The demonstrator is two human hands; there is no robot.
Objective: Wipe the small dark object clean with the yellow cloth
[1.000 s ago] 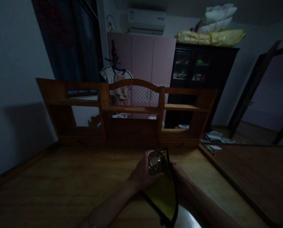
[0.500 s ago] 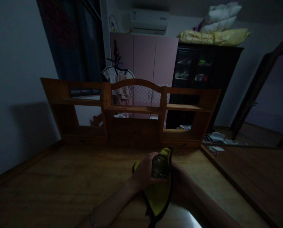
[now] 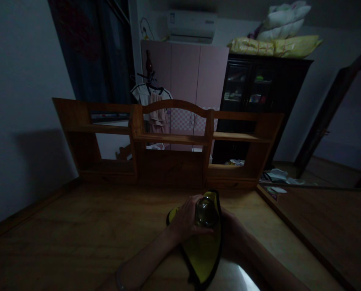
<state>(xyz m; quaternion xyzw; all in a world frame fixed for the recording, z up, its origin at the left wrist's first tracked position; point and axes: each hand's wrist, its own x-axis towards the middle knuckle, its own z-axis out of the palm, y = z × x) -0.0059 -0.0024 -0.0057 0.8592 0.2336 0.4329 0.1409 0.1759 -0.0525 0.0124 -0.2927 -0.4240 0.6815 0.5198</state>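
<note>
My left hand (image 3: 183,220) is closed round the side of a clear, rounded glass (image 3: 206,212); whether it is a cup or a jar is hard to make out in the dim light. A yellow cloth with black edging (image 3: 202,258) lies under and behind the glass, and its lower corner hangs towards me. On the far side of the cloth, my right hand (image 3: 233,230) presses it against the glass from the right. Most of its fingers are hidden behind the cloth. Both hands are above the wooden tabletop (image 3: 107,226).
A wooden shelf unit (image 3: 171,139) with open compartments stands along the back. On the left is a white wall (image 3: 19,121). A raised wooden edge (image 3: 292,222) runs along the right, with papers (image 3: 277,190) near its far end. Bright light reflects off the surface below my right forearm.
The glass has turned a little, so its round end faces me more and shines brighter. The cloth's right edge has shifted slightly right with my right hand. My left hand keeps its grip.
</note>
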